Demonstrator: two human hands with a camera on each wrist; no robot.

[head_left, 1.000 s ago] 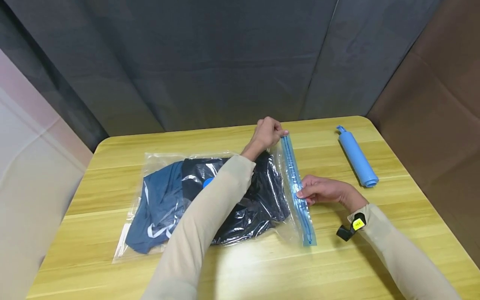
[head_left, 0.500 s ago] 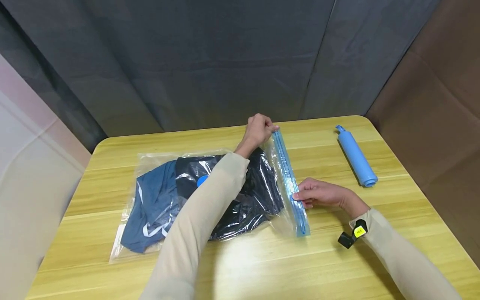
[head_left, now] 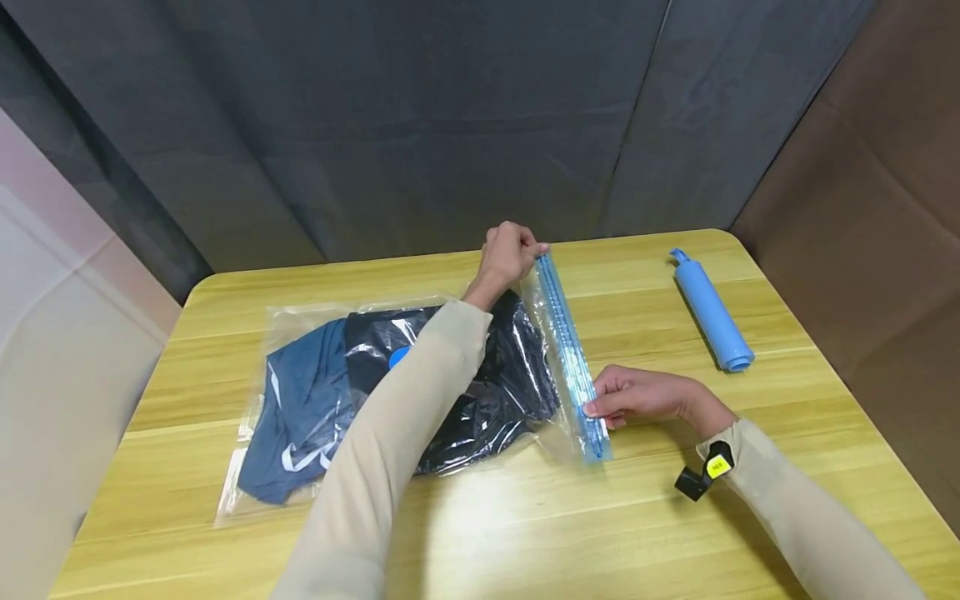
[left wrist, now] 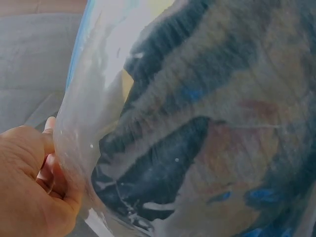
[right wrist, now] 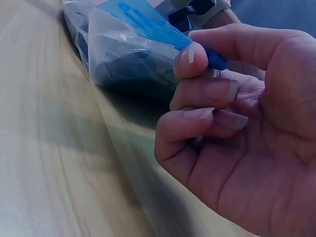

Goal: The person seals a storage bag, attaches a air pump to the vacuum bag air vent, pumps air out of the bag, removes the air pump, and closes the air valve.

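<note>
The clear plastic storage bag (head_left: 390,392) stuffed with dark blue and black clothes lies flat on the yellow wooden table (head_left: 525,517). Over the last second it has slid a little leftward, and the right hand (head_left: 645,396) has travelled along the blue zip strip (head_left: 570,358) toward its near end, thumb and forefinger pinching it. The left hand (head_left: 508,252) grips the strip's far end with curled fingers. Judging by this, the seal is nearly pressed closed. A blue cylindrical hand pump (head_left: 711,312) lies well apart.
</note>
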